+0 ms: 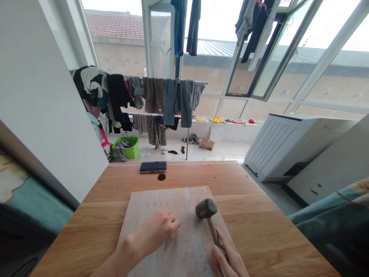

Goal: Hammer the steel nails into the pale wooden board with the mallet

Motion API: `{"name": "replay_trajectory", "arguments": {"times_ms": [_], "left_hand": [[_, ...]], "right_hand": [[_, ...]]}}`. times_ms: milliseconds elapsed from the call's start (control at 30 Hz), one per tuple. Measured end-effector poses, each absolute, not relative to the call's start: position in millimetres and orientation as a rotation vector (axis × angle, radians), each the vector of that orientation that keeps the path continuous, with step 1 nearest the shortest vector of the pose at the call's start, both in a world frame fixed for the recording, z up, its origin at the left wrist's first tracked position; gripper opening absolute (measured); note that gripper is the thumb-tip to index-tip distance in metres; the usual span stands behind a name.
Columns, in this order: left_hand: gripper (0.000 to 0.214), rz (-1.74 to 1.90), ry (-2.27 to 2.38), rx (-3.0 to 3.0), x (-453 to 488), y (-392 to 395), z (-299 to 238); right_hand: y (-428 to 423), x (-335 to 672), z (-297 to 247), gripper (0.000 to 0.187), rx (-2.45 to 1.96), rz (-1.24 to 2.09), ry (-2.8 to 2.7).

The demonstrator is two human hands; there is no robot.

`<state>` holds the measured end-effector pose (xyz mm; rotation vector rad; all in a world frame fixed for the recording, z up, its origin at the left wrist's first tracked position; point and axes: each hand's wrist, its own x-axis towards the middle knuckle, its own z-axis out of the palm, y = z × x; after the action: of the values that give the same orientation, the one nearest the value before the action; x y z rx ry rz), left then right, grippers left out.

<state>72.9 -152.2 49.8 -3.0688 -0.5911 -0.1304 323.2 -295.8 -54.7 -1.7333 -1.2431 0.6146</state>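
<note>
In the head view, a whitish wooden board [184, 250] lies on the wooden table. A row of several small dark marks runs along its far part, with a thin upright nail [190, 199] near their right end. My right hand [229, 259] is wrapped round the wooden handle of a rubber mallet [206, 208], whose black head is above the board's right side. Over the board's middle, my left hand [163, 227] is closed with the fingers together; whatever they hold is hidden. Some thin loose nails [168, 243] lie on the board just below that hand.
A phone [153, 166] lies at the table's far edge, near a round hole [162, 177]. Beyond the table stand a laundry rack [186, 138] hung with clothes and a green basket [132, 152]. A white appliance [268, 146] is at the right, and a white panel [52, 100] at the left.
</note>
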Motion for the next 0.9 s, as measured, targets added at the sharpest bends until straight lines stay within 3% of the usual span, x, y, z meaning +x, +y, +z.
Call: {"name": "replay_trajectory", "arguments": {"times_ms": [133,333,567,767,900], "left_hand": [[0.036,-0.228,-0.843,-3.265,68.0,-142.9,57.1],[0.036,-0.813,-1.240,-3.466,89.3,-110.5,48.1],[0.038,-0.483,-1.047,-3.779,96.3,-111.9,29.5],[0.013,-1.349,-1.414,-3.424,111.2,-97.0,23.3],[0.005,-1.404,-1.578,-3.323,118.6,-87.5,4.4]], "right_hand": [[-295.9,319.6,-50.7,0.070,-1.753,0.626,-1.198],[-291.4,324.3,-47.3,0.066,-1.705,0.742,-1.226],[-297.1,315.3,-48.8,0.067,-1.755,0.617,-1.217],[-293.7,323.0,-46.6,0.066,-1.720,0.680,-1.213],[-290.7,326.8,-45.3,0.064,-1.710,0.717,-1.252]]}}
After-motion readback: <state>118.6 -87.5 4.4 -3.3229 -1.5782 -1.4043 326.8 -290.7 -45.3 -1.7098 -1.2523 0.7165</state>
